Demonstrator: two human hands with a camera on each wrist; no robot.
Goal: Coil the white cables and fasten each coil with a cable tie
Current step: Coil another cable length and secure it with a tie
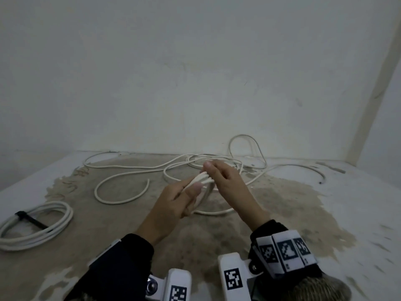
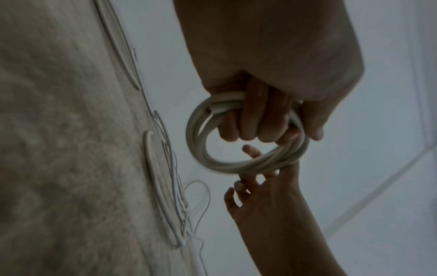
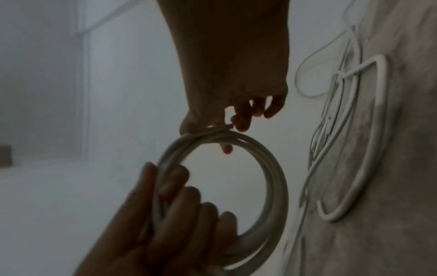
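Observation:
A small coil of white cable (image 1: 202, 184) hangs in the air over the middle of the table. My left hand (image 1: 193, 197) grips its near side, fingers curled through the ring (image 2: 254, 121). My right hand (image 1: 211, 173) pinches the far side between thumb and fingertip (image 3: 238, 121). The coil (image 3: 275, 179) shows as a round ring of several turns, also seen in the left wrist view (image 2: 212, 160). A tied coil (image 1: 43, 222) lies at the left with a black cable tie (image 1: 32, 220) around it.
Loose thick white cable (image 1: 121, 192) sprawls over the stained table (image 1: 282, 213) behind and left of my hands. A thinner white cable (image 1: 245, 140) loops up against the back wall. Walls close the table off at the back and right.

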